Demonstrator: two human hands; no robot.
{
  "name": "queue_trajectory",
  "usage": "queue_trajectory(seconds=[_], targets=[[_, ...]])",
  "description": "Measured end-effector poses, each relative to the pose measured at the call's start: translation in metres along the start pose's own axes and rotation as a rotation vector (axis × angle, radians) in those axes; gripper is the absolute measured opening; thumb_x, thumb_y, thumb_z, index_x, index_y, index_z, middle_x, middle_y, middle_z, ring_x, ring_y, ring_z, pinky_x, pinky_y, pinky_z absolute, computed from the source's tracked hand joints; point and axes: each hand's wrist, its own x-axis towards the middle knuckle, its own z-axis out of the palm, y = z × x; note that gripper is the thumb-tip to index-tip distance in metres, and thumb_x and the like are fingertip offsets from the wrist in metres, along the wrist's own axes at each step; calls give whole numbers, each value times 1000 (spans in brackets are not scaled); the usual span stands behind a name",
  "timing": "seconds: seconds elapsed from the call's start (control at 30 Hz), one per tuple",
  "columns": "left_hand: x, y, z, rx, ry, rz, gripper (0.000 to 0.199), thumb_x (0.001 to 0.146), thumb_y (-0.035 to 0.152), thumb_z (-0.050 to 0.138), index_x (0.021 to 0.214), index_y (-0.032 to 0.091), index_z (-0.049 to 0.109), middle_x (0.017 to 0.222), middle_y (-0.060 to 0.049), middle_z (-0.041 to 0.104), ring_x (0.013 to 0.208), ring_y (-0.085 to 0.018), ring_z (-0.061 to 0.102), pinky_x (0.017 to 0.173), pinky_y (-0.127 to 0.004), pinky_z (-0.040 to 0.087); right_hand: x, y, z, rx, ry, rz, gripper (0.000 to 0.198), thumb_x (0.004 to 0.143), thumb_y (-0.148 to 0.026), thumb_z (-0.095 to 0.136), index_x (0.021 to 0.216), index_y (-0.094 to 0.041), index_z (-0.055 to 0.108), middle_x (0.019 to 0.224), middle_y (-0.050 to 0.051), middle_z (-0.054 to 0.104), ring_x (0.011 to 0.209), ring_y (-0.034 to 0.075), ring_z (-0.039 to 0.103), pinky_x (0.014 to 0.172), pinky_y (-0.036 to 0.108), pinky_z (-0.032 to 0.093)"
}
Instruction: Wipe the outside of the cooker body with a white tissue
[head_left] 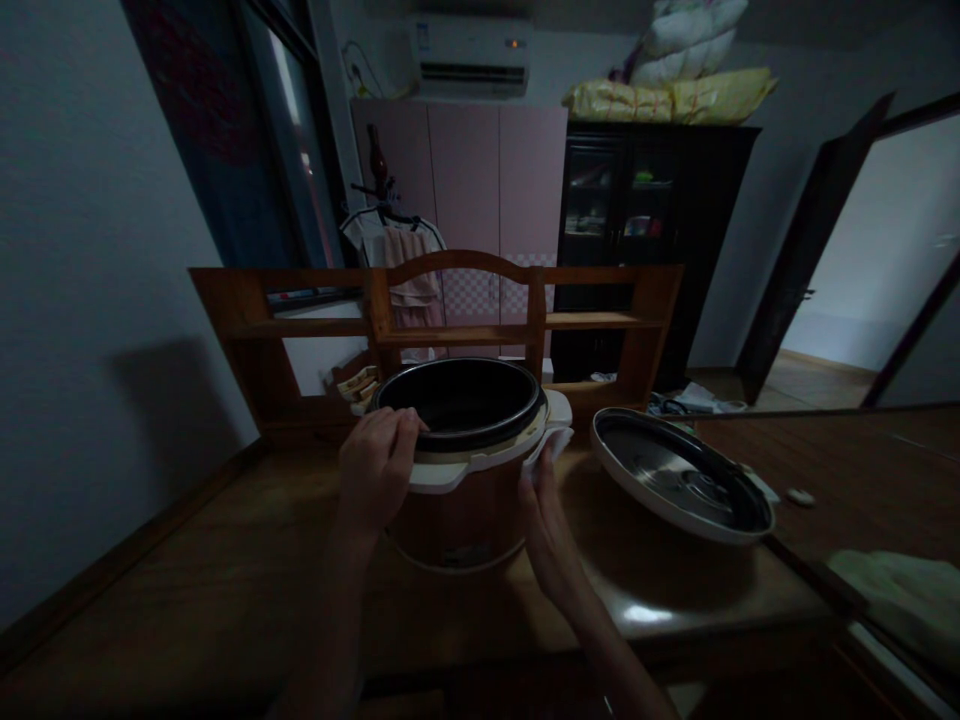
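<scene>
An electric pressure cooker stands lidless on the wooden table, its dark inner pot seated inside. My left hand is closed over the near left of the pot's rim, with the thumb toward the inside. A folded white cloth or tissue is pinched in my right hand, pressed against the cooker's pale upper rim on the right side. To the right lies the cooker's round lid, upside down with its metal inner face showing.
A wooden shelf rack rises behind the cooker along the table. A small pale object lies beyond the lid. Pale fabric is at the lower right. Farther back are a clothes stand, pink wardrobe and dark cabinet.
</scene>
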Motion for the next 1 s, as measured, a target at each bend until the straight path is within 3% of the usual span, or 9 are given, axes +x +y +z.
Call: queue_trajectory(seconds=[0.37,0.7,1.0], targets=[[-1,0,0,-7,3,-3,39,97,38,35,76,21,63,80,-3,64,85,-19,59,83,-33,41,2,7,-2,18,67,-38,63,101,-53,34,156,-31,13,164,-5,8,151,17,5,124,44,9],[-1,1,-1,-3,-4,-2,41,98,38,33,75,22,63,78,-3,64,84,-18,58,82,-33,42,-3,3,-5,57,66,-1,64,100,-57,34,155,-31,16,164,-5,11,151,19,7,123,45,10],[0,0,0,2,11,8,40,98,38,35,74,22,62,78,-3,65,82,-19,59,81,-34,42,-34,31,-9,102,6,185,61,101,-54,34,155,-34,14,163,-8,10,151,16,5,123,44,5]])
